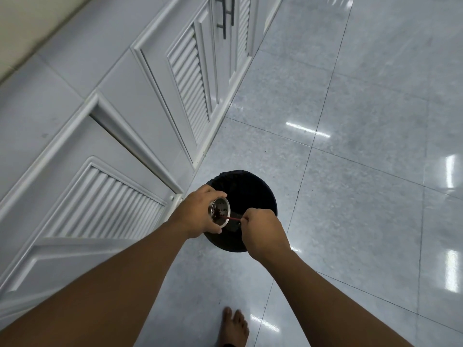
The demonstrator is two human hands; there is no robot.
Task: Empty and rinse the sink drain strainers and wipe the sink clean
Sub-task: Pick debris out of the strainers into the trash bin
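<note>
A round metal drain strainer (220, 211) with dark debris inside is tipped on its side above a black bin (246, 189) on the floor. My left hand (198, 214) grips the strainer round its rim. My right hand (260, 231) pinches a thin red stick (231, 218) whose tip pokes into the strainer's basket. Both hands hover over the bin's opening and hide part of it.
White louvred cabinet doors (190, 78) run along the left, close beside the bin. Glossy grey floor tiles (363, 171) spread to the right. A bare foot (234, 326) stands at the bottom edge.
</note>
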